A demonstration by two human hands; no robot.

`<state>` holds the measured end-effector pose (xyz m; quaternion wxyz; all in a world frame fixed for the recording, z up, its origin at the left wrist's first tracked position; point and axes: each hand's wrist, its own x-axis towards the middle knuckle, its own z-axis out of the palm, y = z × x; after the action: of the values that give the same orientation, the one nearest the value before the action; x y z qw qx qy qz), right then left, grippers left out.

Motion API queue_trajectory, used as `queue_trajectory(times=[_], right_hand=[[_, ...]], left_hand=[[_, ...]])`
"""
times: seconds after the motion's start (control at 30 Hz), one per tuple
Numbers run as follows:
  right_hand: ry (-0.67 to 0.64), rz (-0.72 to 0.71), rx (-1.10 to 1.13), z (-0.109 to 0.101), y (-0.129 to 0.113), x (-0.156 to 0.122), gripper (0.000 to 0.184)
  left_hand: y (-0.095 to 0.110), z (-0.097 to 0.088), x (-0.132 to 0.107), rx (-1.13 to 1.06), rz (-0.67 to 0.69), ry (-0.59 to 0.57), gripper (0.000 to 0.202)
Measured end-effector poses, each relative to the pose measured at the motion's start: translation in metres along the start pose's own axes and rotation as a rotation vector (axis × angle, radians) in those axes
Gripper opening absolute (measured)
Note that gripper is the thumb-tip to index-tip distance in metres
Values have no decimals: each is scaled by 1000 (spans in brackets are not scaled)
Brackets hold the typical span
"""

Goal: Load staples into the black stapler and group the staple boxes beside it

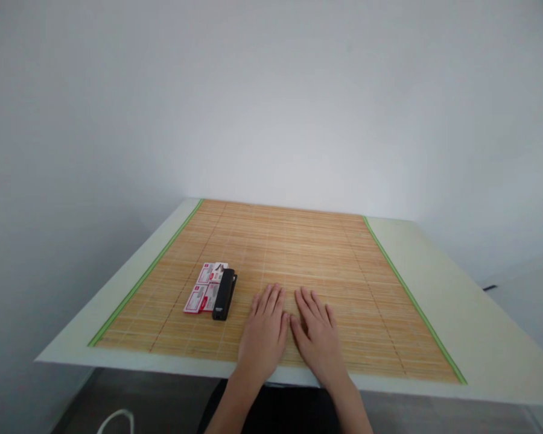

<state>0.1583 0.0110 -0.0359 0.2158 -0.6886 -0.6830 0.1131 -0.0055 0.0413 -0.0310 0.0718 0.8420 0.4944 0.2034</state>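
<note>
My left hand [263, 331] lies flat, palm down, on the bamboo mat [289, 247] near the table's front edge. Beside it my right hand [317, 334] rests the same way, fingers stretched out, the two thumbs close together. Neither hand holds anything. To the left of my left hand, and apart from it, a black stapler [224, 295] lies lengthwise on the mat. Up against its left side are several small red-and-white printed boxes or cards [200, 290]; the print is too small to read.
The mat has green edging [407, 289] along both sides and covers most of a white table [429, 265]. A plain white wall [280, 108] stands behind the table. Below the front edge, a white cable [117, 415] shows on the left above the dark floor.
</note>
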Motion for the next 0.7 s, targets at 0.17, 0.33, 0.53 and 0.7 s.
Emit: queue_trajectory(times=[0.17, 0.33, 0.53, 0.7], right_hand=[[-9, 35, 143, -17, -7, 22, 50], [-5, 4, 274, -13, -82, 51, 47], [-120, 45, 387, 26, -152, 80, 68], [-180, -28, 257, 38, -153, 105, 55]], left_hand=[[-3, -2, -2, -103, 127, -31, 56], [-5, 12, -7, -115, 98, -85, 69], [-20, 27, -9, -91, 177, -162, 72], [-21, 18, -4, -97, 211, -252, 69]])
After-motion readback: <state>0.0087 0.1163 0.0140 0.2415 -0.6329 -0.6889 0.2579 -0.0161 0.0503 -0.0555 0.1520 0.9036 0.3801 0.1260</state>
